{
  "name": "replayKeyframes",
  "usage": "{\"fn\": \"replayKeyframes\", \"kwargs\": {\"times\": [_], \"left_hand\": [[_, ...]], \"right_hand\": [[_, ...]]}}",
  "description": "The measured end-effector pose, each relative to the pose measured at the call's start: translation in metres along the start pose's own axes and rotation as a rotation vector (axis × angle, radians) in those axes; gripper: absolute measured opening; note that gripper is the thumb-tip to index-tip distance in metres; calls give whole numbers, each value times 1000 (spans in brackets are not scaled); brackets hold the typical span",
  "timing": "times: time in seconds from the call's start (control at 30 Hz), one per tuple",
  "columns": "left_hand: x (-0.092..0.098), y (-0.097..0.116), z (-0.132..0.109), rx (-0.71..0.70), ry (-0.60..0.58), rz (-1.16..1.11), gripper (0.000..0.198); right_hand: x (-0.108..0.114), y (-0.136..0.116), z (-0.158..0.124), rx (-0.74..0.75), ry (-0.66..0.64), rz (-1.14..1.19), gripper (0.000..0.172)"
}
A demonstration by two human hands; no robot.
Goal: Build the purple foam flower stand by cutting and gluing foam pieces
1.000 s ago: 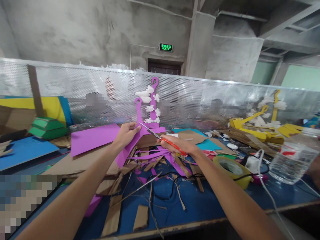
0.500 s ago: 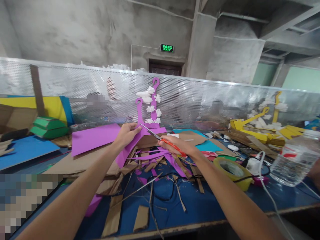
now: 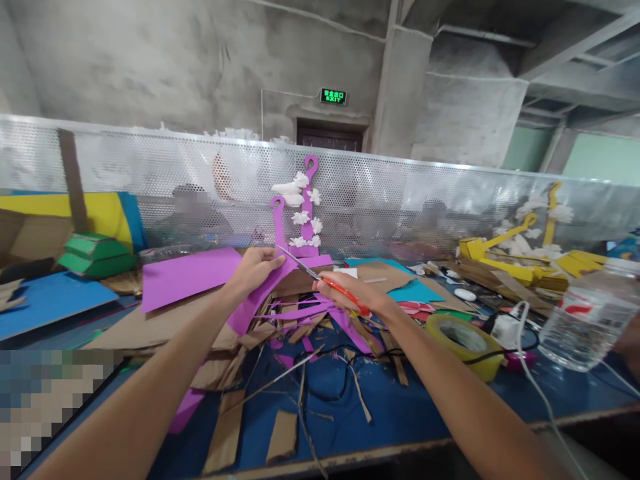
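Observation:
My left hand (image 3: pixel 256 272) pinches the upper end of a purple paper piece (image 3: pixel 257 301), which slants down to the left. My right hand (image 3: pixel 357 288) is closed around orange-handled scissors (image 3: pixel 303 266). Their blades point up and left, with the tips at the paper beside my left thumb. Whether the blades are apart is hard to make out. Just behind stands a purple hook-shaped construction (image 3: pixel 307 217) with white tufts on it. A larger purple sheet (image 3: pixel 193 277) lies left of my left hand on cardboard.
Cardboard scraps (image 3: pixel 283 435) and purple strips litter the blue table (image 3: pixel 380 427). To the right are a tape roll (image 3: pixel 463 341), a white cable and a plastic bottle (image 3: pixel 585 320). A perforated metal screen (image 3: pixel 380 200) runs along the back.
Both hands keep nearly the same place. The scissors and right hand have shifted very slightly left, together with a small shift of the whole view.

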State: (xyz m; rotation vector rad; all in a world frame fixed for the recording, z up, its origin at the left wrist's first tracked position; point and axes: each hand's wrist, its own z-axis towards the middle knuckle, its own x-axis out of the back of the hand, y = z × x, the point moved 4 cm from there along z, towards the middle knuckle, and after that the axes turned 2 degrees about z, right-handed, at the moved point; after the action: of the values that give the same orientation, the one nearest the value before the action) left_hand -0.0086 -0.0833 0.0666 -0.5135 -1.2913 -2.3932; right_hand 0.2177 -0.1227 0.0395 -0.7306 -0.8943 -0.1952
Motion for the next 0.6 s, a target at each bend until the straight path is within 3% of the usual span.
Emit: {"fn": "replayKeyframes", "kwargs": {"times": [0.27,0.43,0.6], "left_hand": [[0,4,-1,-8,9,-48,33],[3,4,0,-28,-27,-32,38],[2,3,2,-164,-87,76,36]], "right_hand": [[-1,0,2,-55,59,28,47],[-4,6,5,-191,104,274,48],[16,20,6,-268,288,307,49]]}}
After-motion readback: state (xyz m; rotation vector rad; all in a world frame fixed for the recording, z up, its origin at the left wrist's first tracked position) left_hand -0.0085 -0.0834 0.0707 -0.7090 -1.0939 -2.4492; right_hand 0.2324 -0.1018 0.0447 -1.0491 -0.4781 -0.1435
